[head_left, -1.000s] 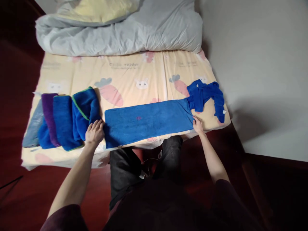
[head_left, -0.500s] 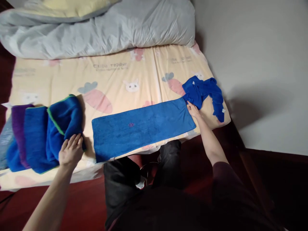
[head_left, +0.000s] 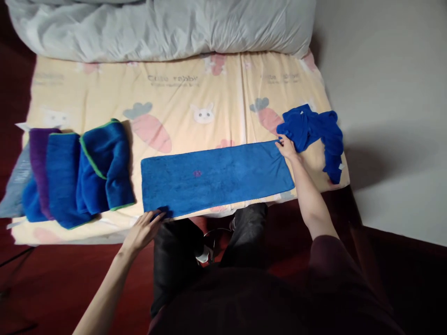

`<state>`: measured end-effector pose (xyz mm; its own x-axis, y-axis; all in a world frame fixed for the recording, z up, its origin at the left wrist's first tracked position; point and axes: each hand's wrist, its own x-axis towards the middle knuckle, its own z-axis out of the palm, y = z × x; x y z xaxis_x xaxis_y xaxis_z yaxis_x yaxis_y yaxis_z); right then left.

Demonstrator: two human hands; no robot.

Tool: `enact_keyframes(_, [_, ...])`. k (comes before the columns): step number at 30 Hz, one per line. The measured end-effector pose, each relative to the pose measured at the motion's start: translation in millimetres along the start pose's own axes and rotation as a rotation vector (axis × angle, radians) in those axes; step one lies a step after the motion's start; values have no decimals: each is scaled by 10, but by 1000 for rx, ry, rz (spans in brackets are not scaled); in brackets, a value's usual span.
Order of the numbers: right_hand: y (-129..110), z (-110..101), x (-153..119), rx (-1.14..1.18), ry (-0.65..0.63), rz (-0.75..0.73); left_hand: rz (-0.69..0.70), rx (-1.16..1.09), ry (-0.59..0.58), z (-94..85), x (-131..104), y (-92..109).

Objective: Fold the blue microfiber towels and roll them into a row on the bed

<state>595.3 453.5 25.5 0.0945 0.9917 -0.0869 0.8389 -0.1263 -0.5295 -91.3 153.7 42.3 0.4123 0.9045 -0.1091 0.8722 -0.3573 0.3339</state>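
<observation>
A blue towel [head_left: 216, 179] lies flat in a long rectangle along the bed's near edge, with a small dark reddish mark on it. My left hand [head_left: 144, 229] is at its near left corner, fingers closed on the edge. At the far right corner, my right hand [head_left: 287, 148] pinches the towel between thumb and fingers. A crumpled bright blue cloth [head_left: 307, 128] with white tags lies just beyond my right hand. Left of the towel rest folded blue cloths with green trim [head_left: 104, 163] and a purple cloth [head_left: 41, 167].
The bed [head_left: 195, 102] has a cream sheet printed with carrots and rabbits. A bulky grey-white quilt [head_left: 167, 32] lies across its far side. On the right stands a pale wall [head_left: 391, 93]. A greyish-blue piece [head_left: 16, 190] lies at the left edge.
My left hand has left the folded cloths and moved right to the towel's near left corner. My right hand stays at the far right corner. The view has shifted slightly.
</observation>
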Motion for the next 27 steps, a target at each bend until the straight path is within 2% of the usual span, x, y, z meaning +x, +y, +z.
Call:
enact_keyframes(5, [-81,24,-163,42,35,-44,-10,-51,-60,-37,-45,-28])
enact_keyframes(9, [-65,38,-190,52,111,-2,-62,-81,-87,-109,-72,-69])
enact_keyframes(13, [-18,22,-182,40,116,59,-116,-187,-203,-262,87,-119])
enact_keyframes(15, [11,14,-157,55,104,73,-158,-256,-181,-382,327,-192])
enact_keyframes(16, [30,14,-140,66,104,77,-199,-270,-121,-442,492,-244])
enact_keyframes(19, [100,36,-77,99,122,86,-417,-263,129,-579,1101,-439])
enact_keyframes(21, [144,63,-41,129,136,89,-607,-249,219,-620,1501,-568])
enact_keyframes(24, [162,97,-8,205,142,95,-771,-233,260,-638,1904,-716])
enact_keyframes(27, [113,113,30,273,142,105,-782,-258,200,-652,2026,-844])
